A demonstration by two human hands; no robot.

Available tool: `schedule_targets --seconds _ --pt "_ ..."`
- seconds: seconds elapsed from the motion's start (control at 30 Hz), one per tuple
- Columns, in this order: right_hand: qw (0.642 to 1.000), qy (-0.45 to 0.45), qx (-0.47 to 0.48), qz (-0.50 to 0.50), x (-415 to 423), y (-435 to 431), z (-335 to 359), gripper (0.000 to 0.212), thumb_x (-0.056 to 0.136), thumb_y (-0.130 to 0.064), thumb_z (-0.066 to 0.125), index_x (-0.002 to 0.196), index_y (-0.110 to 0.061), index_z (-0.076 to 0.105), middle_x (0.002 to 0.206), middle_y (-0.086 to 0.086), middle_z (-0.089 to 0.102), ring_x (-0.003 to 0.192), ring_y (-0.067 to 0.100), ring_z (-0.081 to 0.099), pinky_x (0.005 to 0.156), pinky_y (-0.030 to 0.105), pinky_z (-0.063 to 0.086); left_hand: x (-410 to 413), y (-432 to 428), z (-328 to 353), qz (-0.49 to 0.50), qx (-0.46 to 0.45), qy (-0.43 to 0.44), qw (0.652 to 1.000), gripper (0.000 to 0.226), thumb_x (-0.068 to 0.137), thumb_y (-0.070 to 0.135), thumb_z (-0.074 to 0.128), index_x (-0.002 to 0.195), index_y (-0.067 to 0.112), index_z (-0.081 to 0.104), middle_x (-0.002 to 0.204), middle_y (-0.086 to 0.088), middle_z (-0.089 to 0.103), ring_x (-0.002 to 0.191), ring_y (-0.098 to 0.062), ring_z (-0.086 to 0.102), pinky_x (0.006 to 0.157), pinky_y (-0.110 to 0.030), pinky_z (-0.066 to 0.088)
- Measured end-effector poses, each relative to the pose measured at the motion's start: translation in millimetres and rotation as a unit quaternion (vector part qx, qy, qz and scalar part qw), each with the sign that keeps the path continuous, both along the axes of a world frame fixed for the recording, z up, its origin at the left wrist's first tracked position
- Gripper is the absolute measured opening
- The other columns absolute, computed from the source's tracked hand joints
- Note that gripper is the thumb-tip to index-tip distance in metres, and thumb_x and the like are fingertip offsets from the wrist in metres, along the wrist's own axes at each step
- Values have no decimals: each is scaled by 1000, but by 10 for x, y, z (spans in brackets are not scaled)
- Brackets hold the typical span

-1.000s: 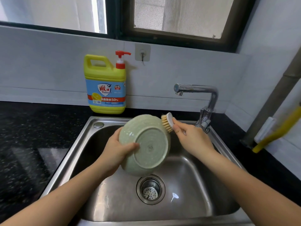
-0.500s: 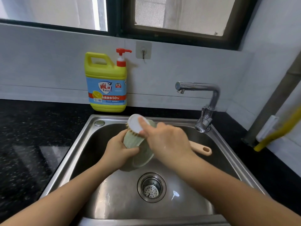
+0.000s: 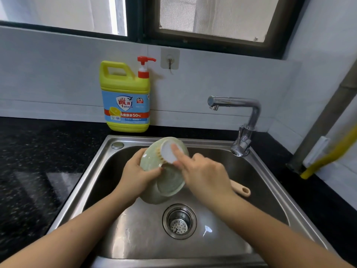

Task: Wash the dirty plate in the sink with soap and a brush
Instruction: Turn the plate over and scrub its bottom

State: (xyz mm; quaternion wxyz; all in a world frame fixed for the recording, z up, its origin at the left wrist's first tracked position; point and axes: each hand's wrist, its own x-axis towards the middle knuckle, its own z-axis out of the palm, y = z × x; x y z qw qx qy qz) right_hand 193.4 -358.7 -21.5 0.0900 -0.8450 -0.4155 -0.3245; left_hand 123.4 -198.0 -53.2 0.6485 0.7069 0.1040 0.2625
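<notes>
Pale green ceramic, the plate [image 3: 168,183] is held tilted on edge over the stainless sink [image 3: 270,192], just behind the drain strainer [image 3: 179,221], its ringed underside toward the camera. The left hand [image 3: 135,176] grips the plate's left rim, thumb across the underside and the other fingers hidden behind. The right hand [image 3: 205,177] is wrapped round the handle of the dish brush [image 3: 168,154], forefinger stretched along the white back of its head, and the bristles press on the upper part of the plate. A yellow dish soap bottle [image 3: 125,97] stands on the black countertop [image 3: 38,161] behind the sink, and the chrome faucet [image 3: 244,120] is at the right.
</notes>
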Motion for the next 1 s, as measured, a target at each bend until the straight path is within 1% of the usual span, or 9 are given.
schedule_targets --seconds 0.1,0.17,0.27,0.33,0.43,0.6,0.77,0.9,1.0 --pt "988 140 23 -60 269 -154 82 46 98 -50 25 143 -45 25 86 7 61 78 31 63 63 36 46 20 10 -17 6 -44 0 999 57 51 28 79 105 29 59 104 -4 67 95 -20 66 74 -33 56" --pt "977 193 23 -91 331 -228 52 47 98 -50 22 145 -47 17 91 7 60 84 31 61 67 37 44 45 3 -15 9 -81 -1 997 59 50 25 79 106 27 59 105 -6 67 95 -24 66 73 -34 55" --pt "971 213 30 -101 255 -197 36 48 98 -49 24 145 -46 16 89 6 57 84 30 60 66 35 42 59 -2 6 4 -127 -10 992 52 56 17 76 104 25 59 104 -10 67 95 -29 67 73 -38 56" --pt "981 169 44 -86 202 -140 13 48 98 -48 28 145 -43 23 83 5 54 76 28 60 61 34 44 52 1 18 -2 -154 -9 988 55 53 19 77 104 25 59 105 -12 67 93 -30 67 71 -39 56" --pt "996 36 65 -42 108 -78 -69 46 89 -45 37 130 -32 55 59 2 49 44 23 51 37 27 37 46 -17 16 -10 -178 -7 984 62 44 29 77 104 26 60 104 -12 67 93 -30 67 69 -39 55" --pt "996 -62 56 37 22 -82 -207 40 87 -41 45 123 -32 61 56 0 48 42 19 47 35 28 36 60 -50 -3 -30 -172 2 985 69 46 30 80 111 20 60 106 -11 69 95 -28 68 74 -37 56" --pt "998 -50 50 -6 229 -230 -208 41 88 -43 42 123 -31 62 55 0 47 41 20 47 34 26 34 67 -55 11 -34 -191 9 981 55 57 14 72 109 21 57 108 -15 65 92 -29 66 69 -39 56" --pt "997 8 63 -49 267 -222 -206 45 85 -43 38 121 -31 63 53 -1 47 39 20 47 34 24 30 65 -7 41 -21 -203 -2 979 49 61 14 69 107 23 56 106 -12 65 91 -30 66 66 -39 56" --pt "999 5 47 11 59 -132 -277 43 85 -43 40 121 -33 62 55 -3 51 41 18 49 35 25 36 57 14 31 -11 -210 -8 978 50 63 16 70 111 19 57 107 -13 66 91 -28 67 68 -37 56"
